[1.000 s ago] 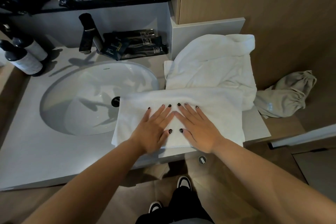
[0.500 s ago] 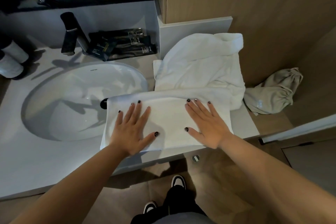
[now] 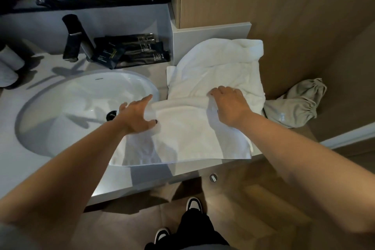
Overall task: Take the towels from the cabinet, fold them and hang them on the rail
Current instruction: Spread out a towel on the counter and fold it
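The folded towel (image 3: 194,138) lies at the front edge of the tabletop (image 3: 50,168), its left end reaching over the rim of the sink (image 3: 77,107). Both hands take it along its far folded edge, likely to lift it or turn that edge over for another fold. The left hand (image 3: 138,119) has its thumb on top and its fingers (image 3: 147,99) reaching under the far left corner, clamped on the cloth. The right hand (image 3: 229,105) curls its fingers over the far edge near the right end and grips a bunch of it. Holding both ends of one edge should keep the layers from sliding apart.

A second, unfolded towel (image 3: 219,67) sits heaped just behind at the tabletop's right rear corner, touching the far edge being gripped, so it could get dragged along. Off the right edge lies a grey drawstring bag (image 3: 294,105). A black tap (image 3: 74,38) and dark sachets (image 3: 129,53) stand behind the sink, well apart from the work. No rail is in view
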